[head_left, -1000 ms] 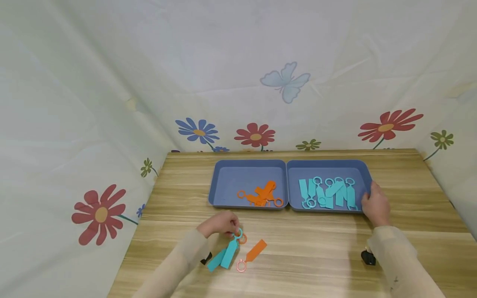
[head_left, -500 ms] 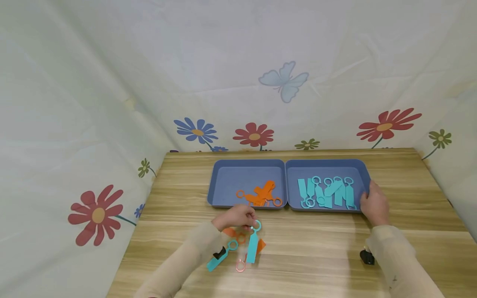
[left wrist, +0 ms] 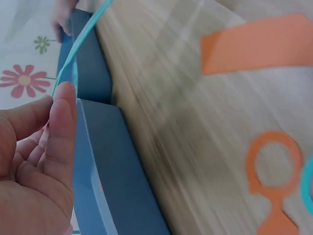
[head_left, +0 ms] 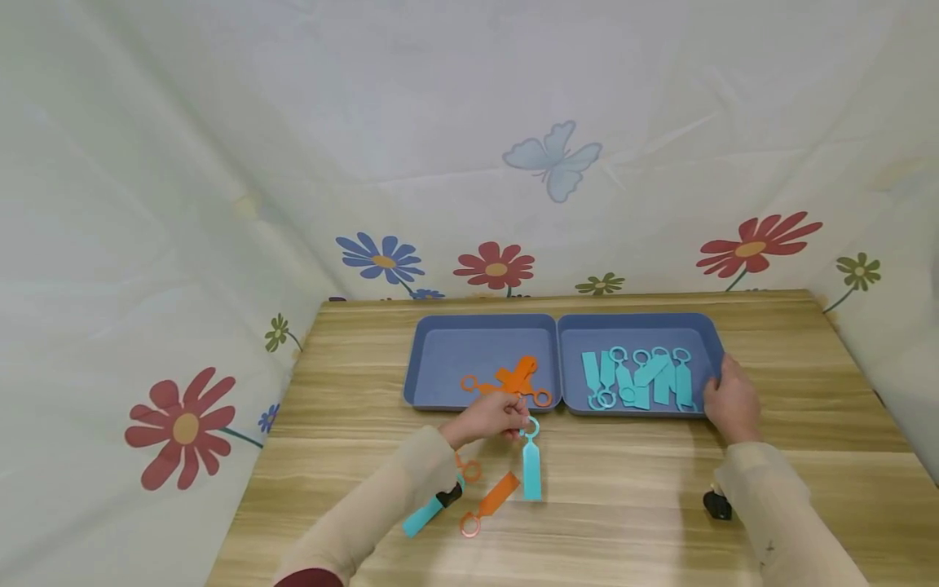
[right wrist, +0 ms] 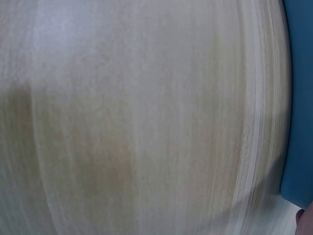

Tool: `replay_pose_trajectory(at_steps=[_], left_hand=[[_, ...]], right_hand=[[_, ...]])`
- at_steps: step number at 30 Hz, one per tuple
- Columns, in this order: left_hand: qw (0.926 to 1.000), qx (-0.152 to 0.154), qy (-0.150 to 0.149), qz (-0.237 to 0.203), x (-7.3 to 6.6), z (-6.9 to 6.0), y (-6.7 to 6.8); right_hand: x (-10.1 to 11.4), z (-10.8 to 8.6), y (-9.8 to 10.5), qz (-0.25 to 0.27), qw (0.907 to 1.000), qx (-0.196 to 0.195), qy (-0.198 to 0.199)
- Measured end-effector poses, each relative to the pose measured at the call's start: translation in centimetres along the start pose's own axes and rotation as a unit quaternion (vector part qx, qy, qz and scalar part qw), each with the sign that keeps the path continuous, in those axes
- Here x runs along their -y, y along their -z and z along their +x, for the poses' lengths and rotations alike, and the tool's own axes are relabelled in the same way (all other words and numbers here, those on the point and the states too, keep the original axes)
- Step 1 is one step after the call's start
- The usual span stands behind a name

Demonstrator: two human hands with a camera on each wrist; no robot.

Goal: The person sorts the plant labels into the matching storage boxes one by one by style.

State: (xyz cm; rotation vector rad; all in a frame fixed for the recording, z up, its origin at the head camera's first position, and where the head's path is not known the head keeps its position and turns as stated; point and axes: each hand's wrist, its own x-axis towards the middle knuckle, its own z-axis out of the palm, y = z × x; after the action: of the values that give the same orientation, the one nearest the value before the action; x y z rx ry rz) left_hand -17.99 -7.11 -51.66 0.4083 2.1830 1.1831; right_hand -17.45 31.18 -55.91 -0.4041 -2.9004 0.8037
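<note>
My left hand (head_left: 493, 416) pinches a turquoise ring-ended tag (head_left: 531, 473) by its ring, just in front of the left blue tray (head_left: 455, 350). In the left wrist view the thumb and a finger meet on the turquoise tag (left wrist: 80, 41). That tray holds a heap of orange tags (head_left: 517, 377) in its front right part. At the outer front corner of the right blue tray (head_left: 638, 322), my right hand (head_left: 734, 401) grips the rim. Several turquoise tags (head_left: 638, 379) lie inside this tray. Only a sliver of the right hand (right wrist: 305, 223) shows in the right wrist view.
On the wooden table (head_left: 623, 505) in front of the trays lie an orange tag (head_left: 499, 494) and a turquoise tag (head_left: 423, 517). Another orange tag (head_left: 472, 470) is partly hidden by the left sleeve. A flower-printed white sheet (head_left: 411, 163) hangs behind.
My left hand has lifted the turquoise tag off the pile on the table and carried it rightward and towards the trays. My right hand keeps its grip on the tray corner.
</note>
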Motion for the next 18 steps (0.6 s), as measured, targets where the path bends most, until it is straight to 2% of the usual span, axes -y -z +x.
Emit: replay_pose_trajectory(at_steps=[5, 10, 14, 18], left_hand=[[0.9976, -0.016, 0.007, -0.066, -1.0, 1.2, -0.1], [0.9918, -0.043, 0.015, -0.12, -2.1, 2.3, -0.1], [0.9836, -0.065, 0.02, -0.167, -2.6, 3.0, -0.3], [0.9715, -0.091, 0.023, -0.218, -3.2, 3.7, -0.7]], right_hand=[[0.1, 0.0, 0.1, 0.0, 1.0, 0.004, 0.0], [-0.1, 0.1, 0.0, -0.004, 0.9999, 0.01, -0.008], [-0.1, 0.1, -0.1, -0.005, 0.9998, 0.014, -0.013], [0.0, 0.1, 0.0, -0.005, 0.9998, 0.015, -0.014]])
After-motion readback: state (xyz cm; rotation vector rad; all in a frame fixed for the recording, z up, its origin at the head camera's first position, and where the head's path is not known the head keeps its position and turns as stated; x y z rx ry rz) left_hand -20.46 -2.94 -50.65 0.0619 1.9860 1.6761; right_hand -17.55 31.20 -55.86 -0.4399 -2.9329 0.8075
